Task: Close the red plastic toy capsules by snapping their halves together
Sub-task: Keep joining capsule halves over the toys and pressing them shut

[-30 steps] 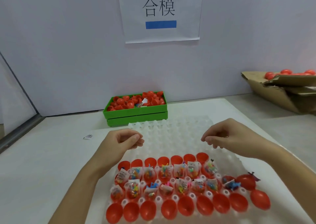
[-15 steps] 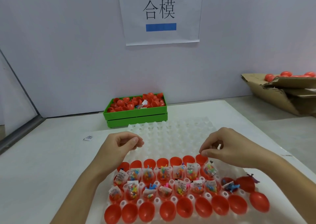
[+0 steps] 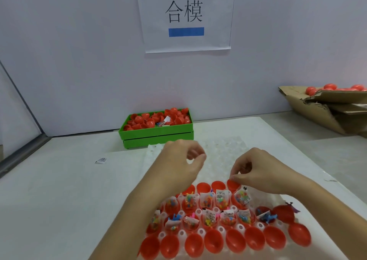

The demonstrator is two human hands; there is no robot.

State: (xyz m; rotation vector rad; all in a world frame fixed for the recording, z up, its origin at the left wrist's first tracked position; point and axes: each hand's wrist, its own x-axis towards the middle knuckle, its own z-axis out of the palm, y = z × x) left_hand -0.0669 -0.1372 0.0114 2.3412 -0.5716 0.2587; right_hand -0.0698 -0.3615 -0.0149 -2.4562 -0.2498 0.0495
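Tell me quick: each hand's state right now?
Left hand: fingers loosely curled, holding nothing, above the translucent plastic tray.
Right hand: pinching the rim of a red plastic capsule half.

Bright, even light with faint shadows; wide-angle bending at the edges, left hand [image 3: 183, 163] slightly motion-blurred
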